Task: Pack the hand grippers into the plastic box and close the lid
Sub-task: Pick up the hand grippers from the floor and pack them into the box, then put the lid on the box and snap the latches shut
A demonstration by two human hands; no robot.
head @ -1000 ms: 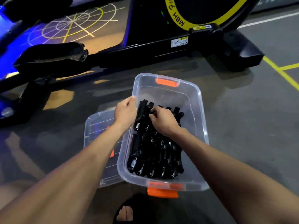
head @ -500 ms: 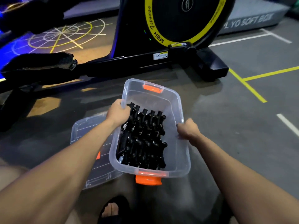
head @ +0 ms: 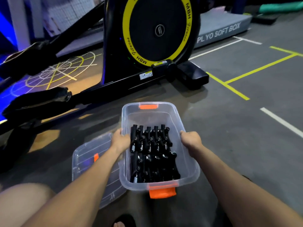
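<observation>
Both hands gripping plastic box (head: pixel 188 161): left hand (head: pixel 120 140) on left rim, right hand (head: pixel 191 140) on right rim, fingers closed. Black hand grippers (head: pixel 152 153) packed inside. Lid (head: pixel 86 161) on floor, left.

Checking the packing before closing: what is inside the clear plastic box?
Black hand grippers with metal springs fill the plastic box in two rows. Whether more lie underneath them is hidden.
</observation>
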